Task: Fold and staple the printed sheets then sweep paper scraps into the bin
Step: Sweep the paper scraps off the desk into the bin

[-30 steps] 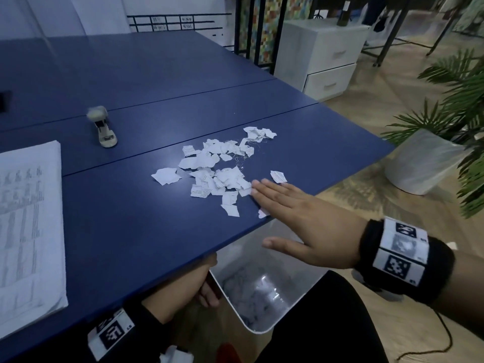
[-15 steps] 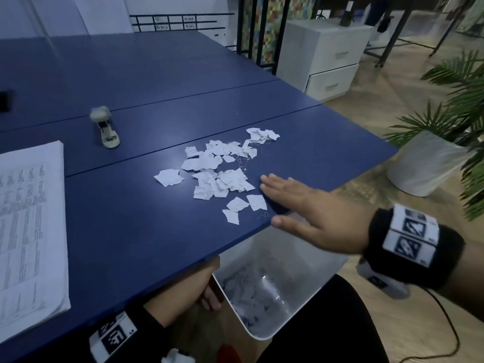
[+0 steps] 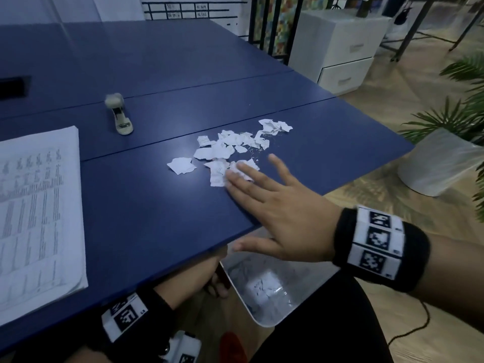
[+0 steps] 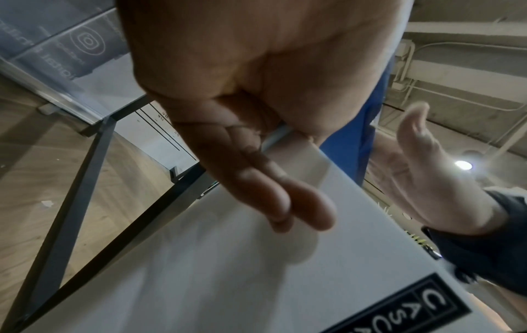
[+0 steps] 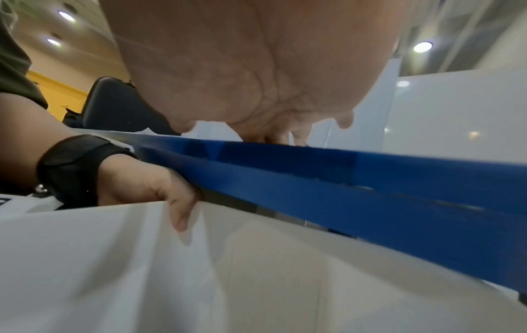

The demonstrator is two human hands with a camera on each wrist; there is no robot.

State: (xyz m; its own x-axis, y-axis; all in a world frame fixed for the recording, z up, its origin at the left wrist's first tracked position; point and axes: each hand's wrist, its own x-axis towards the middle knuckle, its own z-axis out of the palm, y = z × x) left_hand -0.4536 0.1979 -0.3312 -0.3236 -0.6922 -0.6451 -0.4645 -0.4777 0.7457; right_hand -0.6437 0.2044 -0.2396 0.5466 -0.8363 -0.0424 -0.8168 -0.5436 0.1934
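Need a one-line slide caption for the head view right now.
Right hand flat on the blue table reaches the paper scraps while the left hand holds the white bin below the edge.

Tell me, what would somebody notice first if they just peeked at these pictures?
Probably the heap of torn white paper scraps in the middle of the dark blue table, with the flat, open right hand laid on its near edge. Just below the table's edge, the left hand grips the rim of a white plastic bin with scraps already inside.
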